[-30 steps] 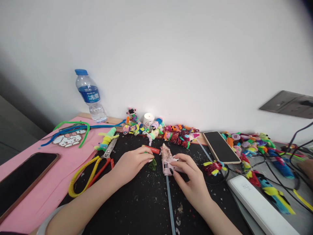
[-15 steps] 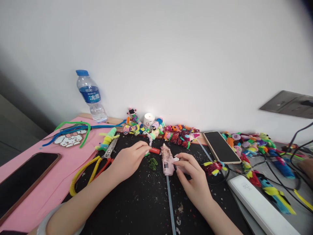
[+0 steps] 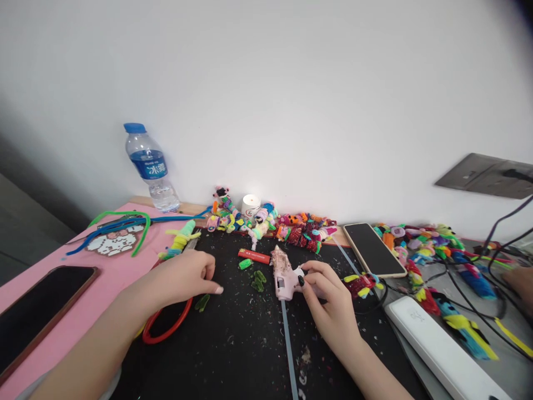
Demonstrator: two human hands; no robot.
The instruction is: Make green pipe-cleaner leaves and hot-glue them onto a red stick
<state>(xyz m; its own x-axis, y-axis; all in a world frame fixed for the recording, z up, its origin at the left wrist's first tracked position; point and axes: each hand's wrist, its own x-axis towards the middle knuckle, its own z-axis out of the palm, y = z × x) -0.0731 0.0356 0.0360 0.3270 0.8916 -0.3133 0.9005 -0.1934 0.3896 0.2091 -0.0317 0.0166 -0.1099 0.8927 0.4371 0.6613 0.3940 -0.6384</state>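
My left hand [image 3: 181, 278] lies with curled fingers on the scissors, whose red handle loop [image 3: 166, 328] shows below the wrist. A small green pipe-cleaner piece [image 3: 202, 301] lies just under that hand. My right hand [image 3: 328, 303] grips a pink hot glue gun [image 3: 283, 273] lying on the black mat [image 3: 241, 355], nozzle pointing away. A clear glue stick [image 3: 288, 350] sticks out of the gun's rear toward me. More green bits [image 3: 258, 280] and a red lighter [image 3: 254, 256] lie between the hands.
Along the wall stand a water bottle [image 3: 150, 166], a lit candle [image 3: 250, 204] and a row of pipe-cleaner figures [image 3: 300, 228]. Phones lie at left [image 3: 37, 311] and right [image 3: 372, 250]. A white power strip [image 3: 441, 350], cables and another person's hand [image 3: 520, 280] are at right.
My left hand has moved left from the lighter and green bits onto the scissors. The right hand has stayed on the glue gun.
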